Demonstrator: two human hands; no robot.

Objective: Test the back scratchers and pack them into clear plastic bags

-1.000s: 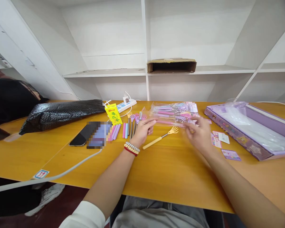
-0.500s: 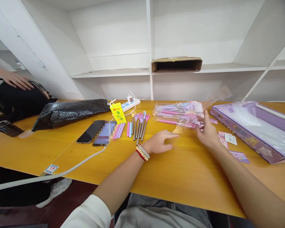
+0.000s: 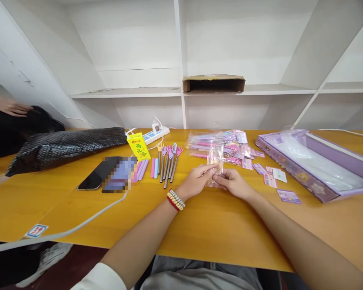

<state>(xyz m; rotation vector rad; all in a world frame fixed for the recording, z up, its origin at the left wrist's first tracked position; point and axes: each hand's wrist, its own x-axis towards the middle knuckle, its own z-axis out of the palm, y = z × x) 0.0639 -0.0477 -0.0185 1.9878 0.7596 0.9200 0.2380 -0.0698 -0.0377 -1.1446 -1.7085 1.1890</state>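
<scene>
Head view: clear plastic sleeve (image 3: pixel 215 154) pinched in both hands' fingertips.
Left hand (image 3: pixel 197 182) clamped on its left side, right hand (image 3: pixel 234 183) on its right, fingertips near each other. Sleeve extends beyond them, overlapping the bagged bundle (image 3: pixel 200 142) in view; contents unclear. Rake-headed rods (image 3: pixel 168 165) left of left fingers, small cards (image 3: pixel 270 180) right of right fingers.

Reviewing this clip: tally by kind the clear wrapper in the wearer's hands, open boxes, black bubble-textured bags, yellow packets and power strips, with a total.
Clear wrapper, between left hand and right hand: 1
Open boxes, purple box and cardboard box: 2
Black bubble-textured bag: 1
Yellow packet: 1
Power strip: 1
Total: 6
</scene>
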